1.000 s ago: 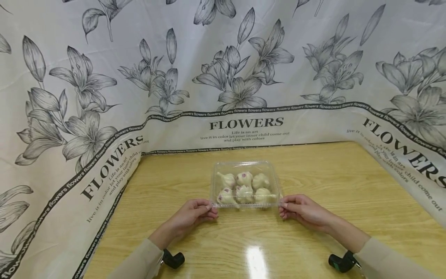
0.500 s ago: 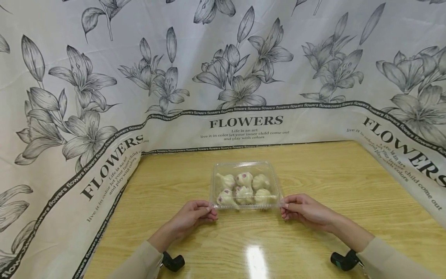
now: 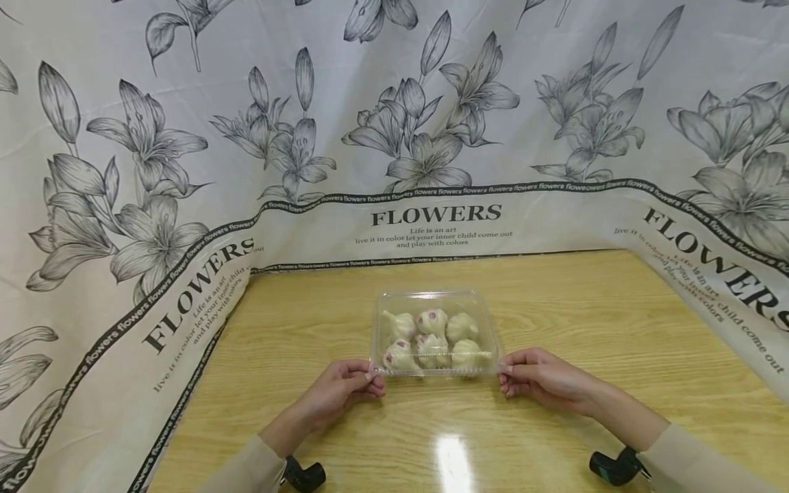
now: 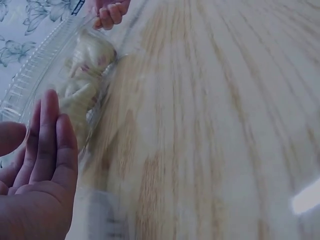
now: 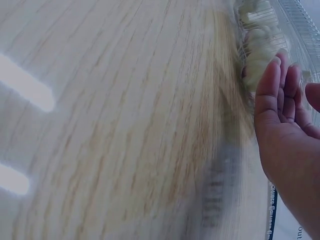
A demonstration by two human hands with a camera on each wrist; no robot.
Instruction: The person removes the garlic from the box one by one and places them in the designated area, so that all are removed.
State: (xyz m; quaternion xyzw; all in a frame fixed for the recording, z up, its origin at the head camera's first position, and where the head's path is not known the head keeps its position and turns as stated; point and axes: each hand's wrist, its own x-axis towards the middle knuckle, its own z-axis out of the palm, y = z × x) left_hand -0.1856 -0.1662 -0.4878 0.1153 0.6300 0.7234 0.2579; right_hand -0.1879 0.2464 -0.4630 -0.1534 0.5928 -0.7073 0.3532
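Note:
A clear plastic clamshell box point(image 3: 431, 298) with its lid down stands mid-table. Inside, several pale garlic bulbs point(image 3: 433, 350) with purplish patches lie in two rows. My left hand point(image 3: 342, 392) pinches the box's near left corner between thumb and fingers. At the near right corner my right hand point(image 3: 545, 378) pinches the rim the same way. Both wrist views show the left fingers point(image 4: 46, 140) and the right fingers point(image 5: 270, 92) close along the box's edge, with the bulbs showing through the plastic.
The box is on a glossy wood-grain table point(image 3: 296, 315) with a bright light reflection point(image 3: 453, 462) near the front. A white cloth printed with flowers point(image 3: 431, 157) hangs behind and along both sides. Black wrist devices point(image 3: 305, 474) sit below the beige sleeves point(image 3: 246, 465).
The box and both hands have shifted slightly toward me. The right hand has also spread a little to the right. Both hands keep their hold on the box's corners.

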